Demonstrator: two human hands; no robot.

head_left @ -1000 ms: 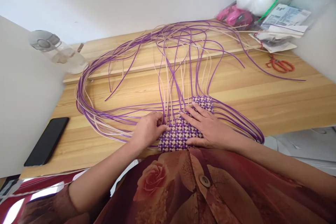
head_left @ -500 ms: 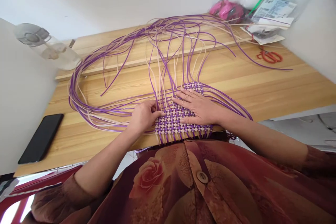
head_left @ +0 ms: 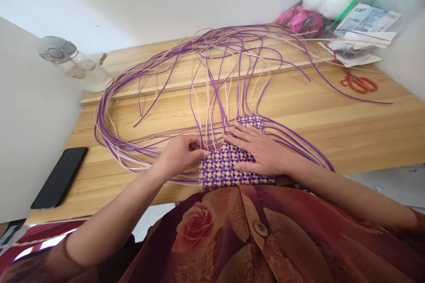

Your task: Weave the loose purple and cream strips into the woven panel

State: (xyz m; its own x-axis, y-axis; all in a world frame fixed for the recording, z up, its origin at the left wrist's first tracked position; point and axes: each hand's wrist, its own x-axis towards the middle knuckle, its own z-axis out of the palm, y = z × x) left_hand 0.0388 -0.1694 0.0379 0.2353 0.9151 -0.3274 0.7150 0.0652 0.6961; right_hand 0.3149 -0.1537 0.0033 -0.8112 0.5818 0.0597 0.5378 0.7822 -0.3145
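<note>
A woven panel [head_left: 215, 170] of purple and beige strands, checked in pattern, lies at the table's front edge against the patterned shirt. My right hand [head_left: 262, 152] rests flat on it, fingers spread and pointing left. At the panel's upper left corner, my left hand [head_left: 182, 154] has thumb and index finger pinched on a weaving strand; its colour is hard to make out between the fingertips. Loose purple and beige strands [head_left: 217, 97] rise from the panel's far edge. More strands [head_left: 299, 139] run out to the right, and others pass left beneath my left hand.
A long bundle of strands [head_left: 113, 90] curves round the left and back of the wooden table [head_left: 365, 132]. On the left are a black phone [head_left: 59, 177] and a clear bottle [head_left: 78, 64]. Orange-handled scissors [head_left: 361, 84], papers [head_left: 368, 20] and a pink bagged item [head_left: 302, 20] are at the right.
The camera view has shifted, so the table and its things appear farther right and slightly lower. The strands at the panel's front edge are now mostly hidden. Both hands keep nearly the same hold.
</note>
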